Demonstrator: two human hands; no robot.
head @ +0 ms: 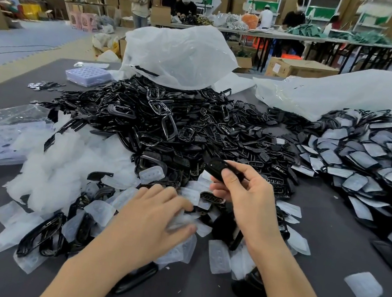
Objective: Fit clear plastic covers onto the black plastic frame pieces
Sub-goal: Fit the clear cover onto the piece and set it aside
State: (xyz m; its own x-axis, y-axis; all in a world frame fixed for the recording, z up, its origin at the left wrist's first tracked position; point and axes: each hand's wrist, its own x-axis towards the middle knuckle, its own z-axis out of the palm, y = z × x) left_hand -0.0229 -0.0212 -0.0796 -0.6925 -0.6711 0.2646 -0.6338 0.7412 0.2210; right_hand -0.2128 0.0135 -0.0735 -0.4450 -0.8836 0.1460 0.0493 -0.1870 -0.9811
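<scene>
My right hand [243, 195] pinches 1 glossy black plastic frame piece [217, 167]. My left hand [155, 215] lies flat on thin clear plastic covers [101, 210] beneath and around it. My worry: overlapping covers may cling, so I could lift 2.

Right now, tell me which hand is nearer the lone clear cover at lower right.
Right. The right hand sits up-left of the lone clear cover; the left hand lies farther left.

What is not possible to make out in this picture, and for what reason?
Head view, black frame piece: lower half hidden by the right hand.
Head view, clear covers: blurred and covered by the left hand; a grip cannot be told.
Head view, covered pieces pile: cut off by the right edge.
Head view, carton label: too small.
</scene>
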